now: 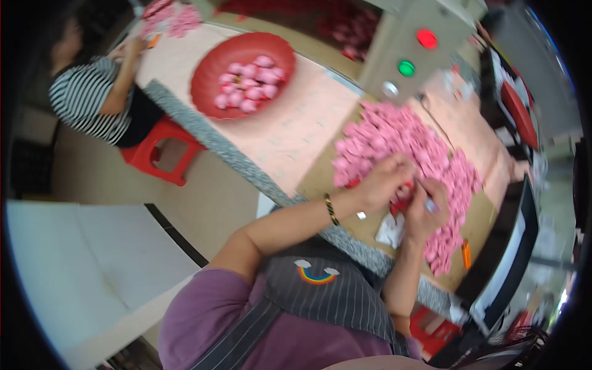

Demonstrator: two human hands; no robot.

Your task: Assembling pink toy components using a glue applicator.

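My left hand (390, 180) and my right hand (424, 213) are close together over the near edge of the pink pile. Between them is a small red and pink piece (402, 192), pinched by my left fingers; its exact kind is blurred. My right fingers are closed around a slim pale purple thing (431, 205), mostly covered by the hand. Many soft pink pieces (394, 132) lie heaped beyond and to the right of both hands. Just below the hands, a small white packet (388, 231) rests near the table edge.
A red basin (203, 68) holding round pink pieces stands to the left on pale pink cloth (290, 135). An orange-handled tool (467, 254) lies at right. A machine housing has red (427, 39) and green buttons (406, 68). Another person (92, 98) sits far left on a red stool (163, 151).
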